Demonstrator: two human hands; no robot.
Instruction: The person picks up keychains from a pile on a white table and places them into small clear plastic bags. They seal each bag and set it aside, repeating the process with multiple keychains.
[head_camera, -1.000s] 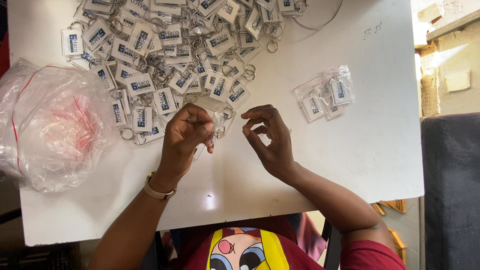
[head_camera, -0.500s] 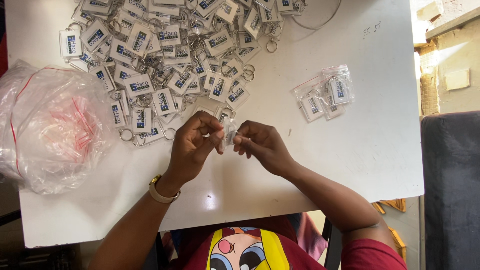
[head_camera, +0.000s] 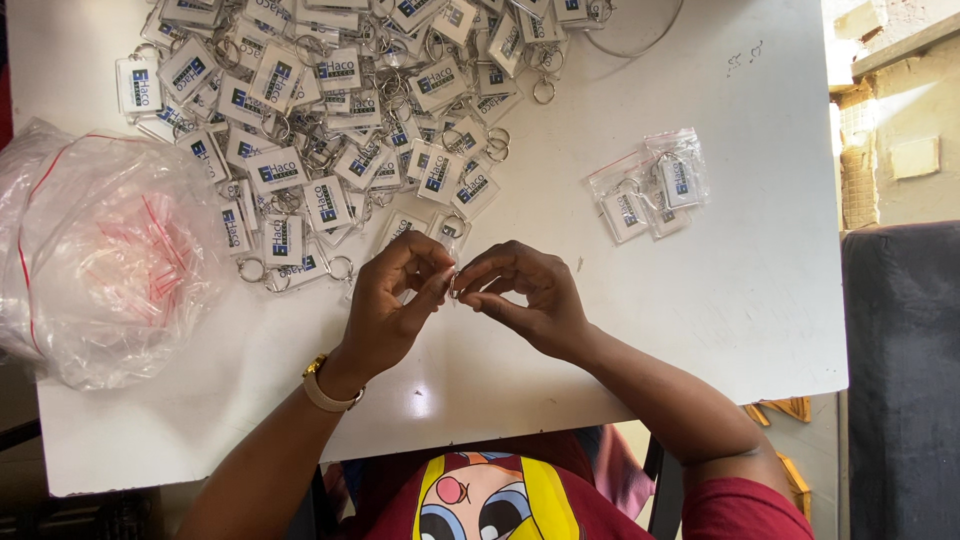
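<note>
A white table fills most of the view from above, with the seated person at its 6 o'clock edge. Bare tabletop lies open from the centre toward 3 and 5 o'clock, and along the near edge between the forearms. The table's right edge runs down at 3 o'clock, and beyond it stand a dark grey upholstered seat and a rough wall in sunlight.

At the centre, the left hand and right hand meet fingertip to fingertip, pinching between them a small clear plastic bag with a keyring; it is too small to tell how each finger grips. A gold watch sits on the left wrist.

From 10 to 12 o'clock spreads a large loose heap of keyrings, each a clear rectangular tag with a white and blue insert on a metal ring. At 9 o'clock lies a big crumpled clear sack holding many small bags with red strips. At 2 o'clock, well apart from the hands, rests a little cluster of bagged keyrings.
</note>
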